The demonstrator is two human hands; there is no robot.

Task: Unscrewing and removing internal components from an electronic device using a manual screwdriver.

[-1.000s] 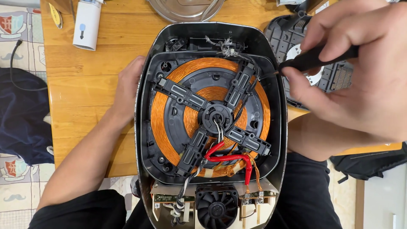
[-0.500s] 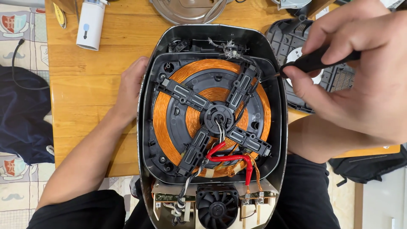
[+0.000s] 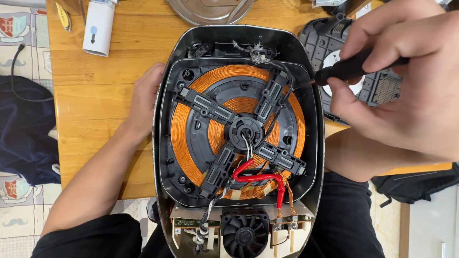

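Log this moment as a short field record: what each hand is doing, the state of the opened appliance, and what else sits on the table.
left hand: flat against the left outer wall of the opened grey appliance housing
right hand: grips a black-handled screwdriver, tip at the housing's upper right rim
inside: orange copper coil under a black plastic cross bracket; red wires; black fan at the near end
table: wooden table; removed black plastic cover at right; white tube at upper left
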